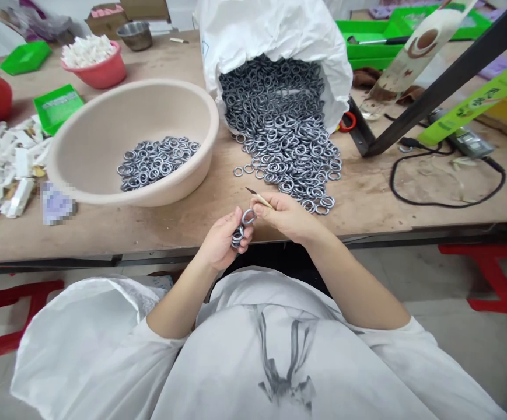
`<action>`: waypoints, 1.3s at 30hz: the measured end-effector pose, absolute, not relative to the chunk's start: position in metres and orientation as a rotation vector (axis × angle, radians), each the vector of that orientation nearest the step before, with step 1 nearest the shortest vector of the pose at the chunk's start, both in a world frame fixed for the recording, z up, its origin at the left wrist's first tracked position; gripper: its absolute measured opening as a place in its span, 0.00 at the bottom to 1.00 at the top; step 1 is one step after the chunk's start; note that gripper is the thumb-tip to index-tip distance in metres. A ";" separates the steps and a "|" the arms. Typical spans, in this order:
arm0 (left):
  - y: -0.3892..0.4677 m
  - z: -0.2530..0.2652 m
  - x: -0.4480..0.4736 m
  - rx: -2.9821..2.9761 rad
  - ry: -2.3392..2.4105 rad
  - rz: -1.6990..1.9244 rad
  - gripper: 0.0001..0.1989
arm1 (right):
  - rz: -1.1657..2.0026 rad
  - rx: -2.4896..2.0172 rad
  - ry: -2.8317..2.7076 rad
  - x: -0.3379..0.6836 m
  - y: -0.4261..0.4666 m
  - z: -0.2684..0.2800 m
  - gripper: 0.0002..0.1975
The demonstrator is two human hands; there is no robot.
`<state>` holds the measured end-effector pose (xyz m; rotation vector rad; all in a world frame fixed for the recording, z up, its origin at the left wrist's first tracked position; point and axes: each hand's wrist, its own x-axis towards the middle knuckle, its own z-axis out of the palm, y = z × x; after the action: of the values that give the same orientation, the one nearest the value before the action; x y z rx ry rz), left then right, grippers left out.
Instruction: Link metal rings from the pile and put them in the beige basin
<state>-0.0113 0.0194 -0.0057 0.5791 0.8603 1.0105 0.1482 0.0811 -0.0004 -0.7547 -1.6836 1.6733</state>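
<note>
Several grey metal rings [237, 237] are gathered in my left hand [223, 238], whose fingers are closed round them. One ring [248, 217] stands up between my two hands, pinched at the left fingertips and met by the right fingertips. My right hand [286, 217] is closed on a thin pale-handled tool with a dark pointed tip [259, 199]; its exact kind is unclear. Just beyond my hands, a heap of the same rings [297, 151] spills from a white sack [275, 29] lying on its side. More rings [159, 163] lie in a large beige basin [78, 140] to the left.
White pieces [6, 157] are piled at the left table edge near a green tray [58, 108]. A red bowl [108, 73] of white pieces stands behind. To the right are a black metal bar [446, 76], a looped black cable [437, 204] and red-handled scissors [348, 122].
</note>
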 end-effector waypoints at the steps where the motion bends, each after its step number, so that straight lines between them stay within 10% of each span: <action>1: 0.018 -0.005 -0.009 0.593 0.833 0.957 0.24 | 1.709 -0.743 -1.645 0.149 0.078 0.000 0.16; 7: 0.010 -0.002 -0.002 0.554 0.743 0.943 0.21 | 1.647 -0.756 -1.571 0.144 0.065 0.000 0.20; 21: 0.006 0.001 0.007 0.536 0.953 1.185 0.23 | 0.402 -1.038 -2.205 0.151 0.036 0.003 0.27; 39: -0.006 0.001 0.001 0.614 0.829 1.068 0.22 | 0.518 -1.459 -2.065 0.160 0.069 0.000 0.26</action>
<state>0.0010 -0.0055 0.0010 0.6138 0.8292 1.0684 0.1600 0.0686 0.0000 -1.4590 -2.0648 0.5180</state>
